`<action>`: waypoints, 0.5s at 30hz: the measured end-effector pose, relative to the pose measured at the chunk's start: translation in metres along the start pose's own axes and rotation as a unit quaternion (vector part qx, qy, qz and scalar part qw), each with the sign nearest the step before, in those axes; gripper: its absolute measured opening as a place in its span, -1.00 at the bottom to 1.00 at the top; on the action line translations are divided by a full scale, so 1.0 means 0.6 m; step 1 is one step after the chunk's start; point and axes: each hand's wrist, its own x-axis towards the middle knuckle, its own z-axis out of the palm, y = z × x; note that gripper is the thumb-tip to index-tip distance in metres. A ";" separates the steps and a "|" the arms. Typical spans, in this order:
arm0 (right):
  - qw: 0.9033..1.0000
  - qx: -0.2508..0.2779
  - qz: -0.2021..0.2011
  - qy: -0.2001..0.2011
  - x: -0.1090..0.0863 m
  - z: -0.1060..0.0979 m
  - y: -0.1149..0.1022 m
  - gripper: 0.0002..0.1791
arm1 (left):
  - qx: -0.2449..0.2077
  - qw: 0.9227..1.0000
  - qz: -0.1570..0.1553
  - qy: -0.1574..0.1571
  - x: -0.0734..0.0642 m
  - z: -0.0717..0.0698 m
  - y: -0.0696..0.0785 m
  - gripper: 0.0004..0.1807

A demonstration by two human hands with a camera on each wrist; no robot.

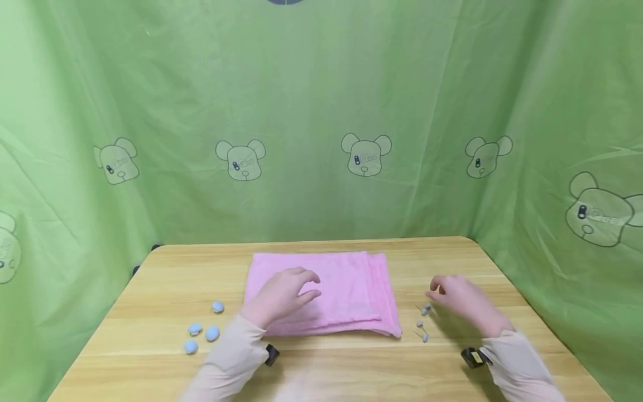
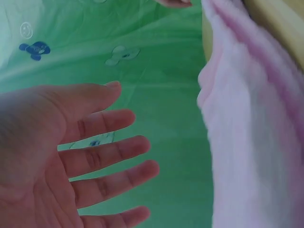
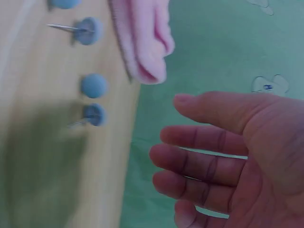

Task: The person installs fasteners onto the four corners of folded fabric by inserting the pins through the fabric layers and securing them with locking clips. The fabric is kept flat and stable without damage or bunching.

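A folded pink towel (image 1: 346, 285) lies on the wooden table, its layers showing along the right and front edges. Over its left part hovers my left hand (image 1: 281, 293), fingers spread and slightly bent, holding nothing; the left wrist view shows the bare palm (image 2: 33, 156) beside the towel. My right hand (image 1: 459, 298) hangs above the table, right of the towel, its loosely bent fingers empty. Just below it lie several small blue round-headed pins (image 1: 425, 338). In the right wrist view, one pin (image 3: 88, 31) shows a thin metal shaft.
Several light blue dome-topped pieces (image 1: 212, 333) are scattered on the table (image 1: 150, 312) left of the towel. A green curtain (image 1: 301, 206) printed with bear heads surrounds the table's back and sides. Each wrist carries a small black camera (image 1: 472, 357).
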 end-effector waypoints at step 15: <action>0.995 0.035 0.087 -0.044 0.004 0.036 0.005 -0.70 | 0.030 0.994 0.026 -0.099 0.040 0.085 0.057 -0.73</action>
